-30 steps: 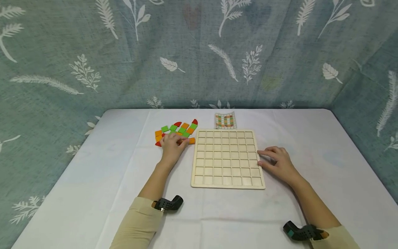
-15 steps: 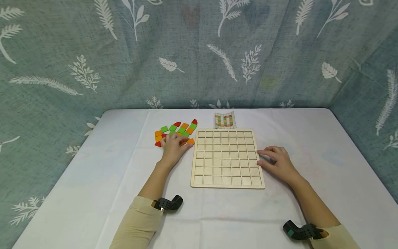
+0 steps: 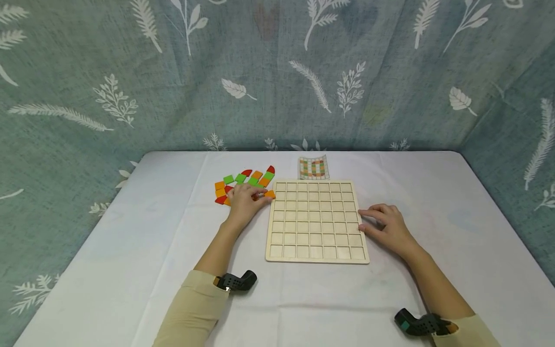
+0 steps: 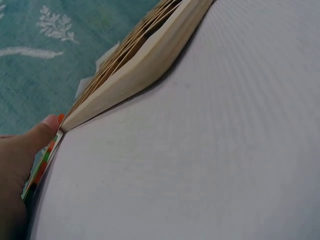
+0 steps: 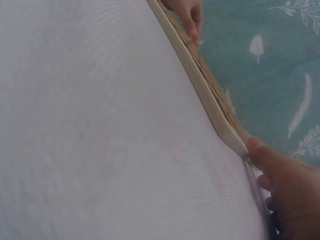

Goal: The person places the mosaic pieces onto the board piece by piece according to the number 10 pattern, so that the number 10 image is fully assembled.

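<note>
My left hand point(image 3: 244, 202) pinches an orange square tile point(image 3: 270, 194) between thumb and fingers, at the upper left edge of the wooden grid board point(image 3: 315, 225). The tile point(image 5: 195, 40) also shows at those fingertips in the right wrist view. Behind and under the left hand lies a loose group of flat tiles: green squares point(image 3: 228, 179), orange squares point(image 3: 219, 185) and red rounded pieces point(image 3: 270, 169). The hand hides part of the group. My right hand point(image 3: 389, 229) rests its thumb and index finger against the board's right edge, the thumb point(image 5: 260, 150) touching the rim.
A small printed card point(image 3: 313, 168) with a coloured grid pattern lies behind the board. All stands on a white-covered table point(image 3: 321, 303). A green leaf-patterned cloth point(image 3: 277, 96) hangs beyond the table's far edge.
The left hand has shifted slightly right, and the orange tile at its fingertips has come up to the board's left rim. The right hand stays in place.
</note>
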Action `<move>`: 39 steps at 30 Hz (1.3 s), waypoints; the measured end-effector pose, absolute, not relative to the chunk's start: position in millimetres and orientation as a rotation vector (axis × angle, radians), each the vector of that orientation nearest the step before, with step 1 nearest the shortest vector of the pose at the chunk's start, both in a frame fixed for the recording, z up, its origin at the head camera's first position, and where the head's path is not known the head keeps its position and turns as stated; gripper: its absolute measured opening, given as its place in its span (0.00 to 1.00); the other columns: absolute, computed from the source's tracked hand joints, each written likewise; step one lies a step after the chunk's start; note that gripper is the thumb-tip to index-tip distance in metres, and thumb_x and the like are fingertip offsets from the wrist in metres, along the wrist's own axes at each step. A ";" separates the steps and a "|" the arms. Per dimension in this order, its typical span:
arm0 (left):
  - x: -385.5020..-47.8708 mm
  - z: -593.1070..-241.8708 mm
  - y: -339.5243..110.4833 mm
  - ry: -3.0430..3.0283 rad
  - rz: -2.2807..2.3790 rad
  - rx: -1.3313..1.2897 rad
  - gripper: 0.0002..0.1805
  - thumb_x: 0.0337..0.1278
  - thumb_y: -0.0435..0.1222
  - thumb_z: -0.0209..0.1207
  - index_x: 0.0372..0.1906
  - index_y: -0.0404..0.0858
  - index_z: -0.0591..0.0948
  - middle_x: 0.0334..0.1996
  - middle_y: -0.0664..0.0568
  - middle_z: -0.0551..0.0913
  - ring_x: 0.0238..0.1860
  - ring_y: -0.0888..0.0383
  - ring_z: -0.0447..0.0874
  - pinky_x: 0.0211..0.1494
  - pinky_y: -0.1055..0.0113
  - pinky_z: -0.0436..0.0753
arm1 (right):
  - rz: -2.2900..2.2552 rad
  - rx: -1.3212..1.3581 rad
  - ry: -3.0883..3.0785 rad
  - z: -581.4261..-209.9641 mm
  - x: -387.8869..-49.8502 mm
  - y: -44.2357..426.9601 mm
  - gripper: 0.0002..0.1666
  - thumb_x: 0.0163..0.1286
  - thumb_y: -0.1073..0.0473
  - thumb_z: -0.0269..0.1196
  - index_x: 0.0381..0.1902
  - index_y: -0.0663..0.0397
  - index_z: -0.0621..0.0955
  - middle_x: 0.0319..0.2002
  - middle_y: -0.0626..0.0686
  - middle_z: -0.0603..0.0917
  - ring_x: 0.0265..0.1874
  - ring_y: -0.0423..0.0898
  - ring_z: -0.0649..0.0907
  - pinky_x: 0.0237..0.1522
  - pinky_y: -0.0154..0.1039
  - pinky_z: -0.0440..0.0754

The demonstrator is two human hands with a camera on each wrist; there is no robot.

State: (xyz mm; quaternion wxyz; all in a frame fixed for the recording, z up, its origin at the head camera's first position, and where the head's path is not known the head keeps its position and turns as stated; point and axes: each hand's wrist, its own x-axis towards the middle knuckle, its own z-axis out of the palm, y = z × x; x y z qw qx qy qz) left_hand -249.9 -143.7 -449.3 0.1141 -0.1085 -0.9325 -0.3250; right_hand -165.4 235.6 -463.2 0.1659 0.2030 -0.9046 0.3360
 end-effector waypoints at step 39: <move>-252.2 -437.7 -148.7 -2.819 -0.956 -0.238 0.21 0.45 0.48 0.70 0.47 0.47 0.86 0.39 0.50 0.79 0.52 0.48 0.66 0.60 0.44 0.44 | 0.951 0.581 -2.563 -462.8 -165.6 234.7 0.23 0.49 0.61 0.73 0.46 0.58 0.84 0.42 0.60 0.78 0.42 0.54 0.71 0.45 0.50 0.62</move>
